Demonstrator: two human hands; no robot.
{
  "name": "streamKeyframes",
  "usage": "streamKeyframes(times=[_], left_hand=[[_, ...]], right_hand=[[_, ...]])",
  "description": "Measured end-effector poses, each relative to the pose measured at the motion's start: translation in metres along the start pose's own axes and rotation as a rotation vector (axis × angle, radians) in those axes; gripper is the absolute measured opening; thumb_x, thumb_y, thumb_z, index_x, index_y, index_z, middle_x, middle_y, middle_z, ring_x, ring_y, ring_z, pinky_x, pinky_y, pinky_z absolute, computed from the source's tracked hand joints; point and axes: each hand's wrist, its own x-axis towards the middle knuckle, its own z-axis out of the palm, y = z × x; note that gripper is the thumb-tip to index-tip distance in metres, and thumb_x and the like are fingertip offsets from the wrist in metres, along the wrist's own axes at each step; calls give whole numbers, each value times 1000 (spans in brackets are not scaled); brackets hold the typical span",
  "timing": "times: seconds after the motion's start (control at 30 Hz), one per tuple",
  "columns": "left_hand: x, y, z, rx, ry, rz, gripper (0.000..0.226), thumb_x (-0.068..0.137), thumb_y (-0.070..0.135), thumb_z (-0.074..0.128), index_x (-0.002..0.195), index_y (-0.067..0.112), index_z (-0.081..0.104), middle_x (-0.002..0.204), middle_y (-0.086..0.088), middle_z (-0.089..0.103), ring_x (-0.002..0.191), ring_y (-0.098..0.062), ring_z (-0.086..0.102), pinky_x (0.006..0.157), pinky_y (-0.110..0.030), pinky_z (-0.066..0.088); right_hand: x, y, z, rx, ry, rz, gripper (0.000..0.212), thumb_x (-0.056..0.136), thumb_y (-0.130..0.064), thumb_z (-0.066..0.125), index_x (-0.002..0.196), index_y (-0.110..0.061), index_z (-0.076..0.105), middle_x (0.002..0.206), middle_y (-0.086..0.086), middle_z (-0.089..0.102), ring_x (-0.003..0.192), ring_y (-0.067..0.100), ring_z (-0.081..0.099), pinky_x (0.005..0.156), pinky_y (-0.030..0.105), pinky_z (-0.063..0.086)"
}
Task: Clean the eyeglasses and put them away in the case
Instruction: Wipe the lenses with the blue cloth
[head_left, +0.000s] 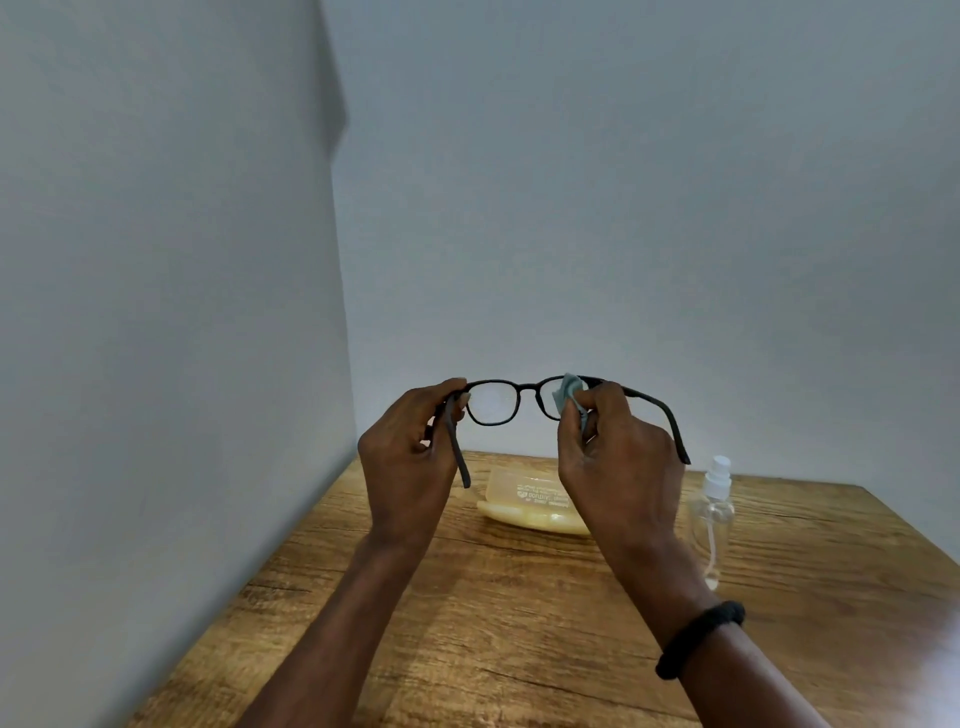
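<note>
Head view shows the wiping step under way. The left hand grips the eyeglasses at the left hinge and holds them up above the counter, temples open toward the person. The right hand pinches a small pale blue cloth over the right lens. The left lens looks hazy, so I judge it will need wiping as well before the temples are folded.

At 6 o'clock below the glasses, the translucent yellow case lies on the counter. It appears open, though I cannot be sure. At 3 o'clock from the case stands a clear spray bottle with a white nozzle. White print on the case sits upside down to the camera and is too small to read. The bottle carries no visible label.
</note>
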Motion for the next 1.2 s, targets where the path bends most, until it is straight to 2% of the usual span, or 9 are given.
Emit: streamKeyframes(times=[0.13,0.37,0.47,0.6,0.8,0.93,1.0,1.07,1.2], left_hand=[[0,2,2,-22,-7,7,24,89,-7,73,108,7,76,95,5,75,87,-5,71,74,-9,51],[-3,0,5,-61,-7,30,26,90,-5,74,109,12,76,97,5,76,89,-8,73,73,-14,54],[-1,-3,3,-53,12,16,25,89,-5,75,108,12,77,97,9,75,88,-5,73,71,-10,52],[2,-6,1,-41,30,14,24,90,-5,75,107,11,77,96,16,73,85,-2,72,70,-10,51],[1,-4,3,-72,2,25,38,91,-8,69,111,24,72,98,21,70,88,-7,73,65,-39,62],[-1,-5,4,-100,-9,34,38,91,-7,65,113,24,71,99,16,72,91,-9,73,69,-43,63],[-2,-4,5,-115,-9,32,36,91,-4,65,114,24,71,99,12,73,92,-12,74,70,-44,63],[-4,-3,6,-122,-13,35,33,92,-2,67,114,22,72,100,10,74,93,-12,74,71,-45,63],[-5,-4,7,-115,-14,23,29,91,-1,71,113,17,74,100,7,75,89,-13,74,71,-45,63]], right_hand=[[3,5,4,45,14,73,11,95,-25,66,101,-16,66,65,0,70,56,26,67,56,37,55],[4,4,3,81,-24,-18,7,92,-25,71,98,-22,71,60,-9,66,48,9,58,46,13,33],[5,4,0,52,-116,-59,6,92,-28,70,96,-25,69,62,-11,65,53,13,61,53,24,46],[6,3,-3,-58,-137,-36,6,90,-26,68,94,-22,66,64,-7,67,57,21,64,60,29,42],[8,-2,-8,-128,-61,34,13,93,-27,66,98,-16,63,60,-2,66,56,27,66,58,34,49],[10,-2,-6,-133,-12,65,13,93,-27,68,95,-15,62,54,-15,38,47,19,47,55,29,38],[10,2,-5,-105,-16,72,13,95,-29,65,96,-16,63,57,-13,46,49,16,47,52,24,33],[11,4,-4,-55,-22,48,13,96,-30,64,97,-18,64,61,-7,61,51,18,57,47,21,29],[10,2,-2,9,-113,-11,14,96,-34,63,99,-21,68,71,-5,70,57,19,64,52,30,47]])
